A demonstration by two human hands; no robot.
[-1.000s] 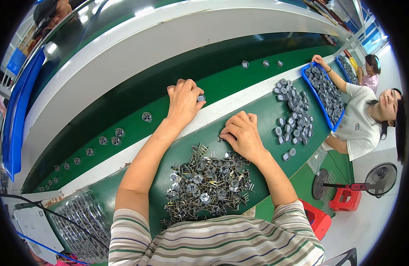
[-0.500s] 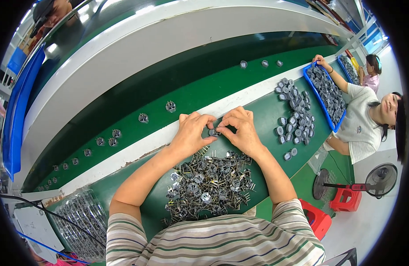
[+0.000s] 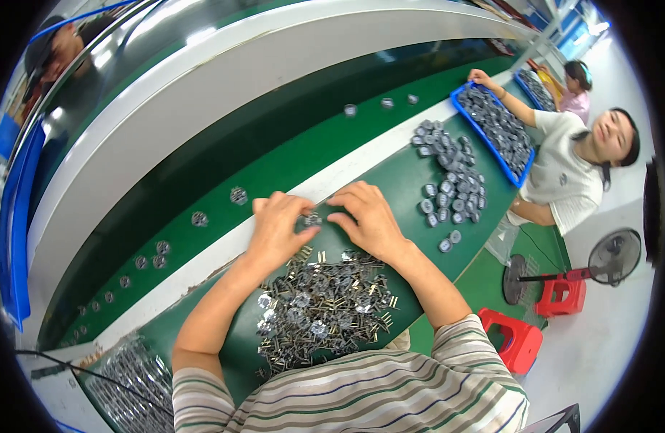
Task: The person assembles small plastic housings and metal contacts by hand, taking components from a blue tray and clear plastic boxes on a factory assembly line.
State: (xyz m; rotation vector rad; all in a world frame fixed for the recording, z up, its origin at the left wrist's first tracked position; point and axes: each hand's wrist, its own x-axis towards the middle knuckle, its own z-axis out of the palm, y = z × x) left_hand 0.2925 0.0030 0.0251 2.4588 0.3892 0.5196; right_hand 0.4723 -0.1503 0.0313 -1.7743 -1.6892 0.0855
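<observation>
Between the thumb and fingers of my left hand (image 3: 276, 227) is a small grey, round part with pins (image 3: 312, 219), held above the near edge of the pile. My right hand (image 3: 370, 222) is just to its right, fingers curved but apart, with nothing visible in it. Below both hands lies a heap of loose pinned parts (image 3: 325, 307), dark and clear pieces with brass-coloured prongs. To the right on the green tabletop sit many grey round caps (image 3: 455, 180), two of them (image 3: 450, 241) a little apart from the group.
A green belt (image 3: 289, 162) beyond a white ledge (image 3: 354, 162) carries spaced-out small parts. At right, a co-worker (image 3: 574, 159) touches a blue tray (image 3: 521, 177) of grey caps. Stacked clear plastic trays (image 3: 130, 382) stand at lower left; red stools (image 3: 516, 339) and a fan (image 3: 614, 256) at right.
My right hand has let go of the pinned part and drawn away from it; the left still holds it. The whole view has shifted and turned somewhat.
</observation>
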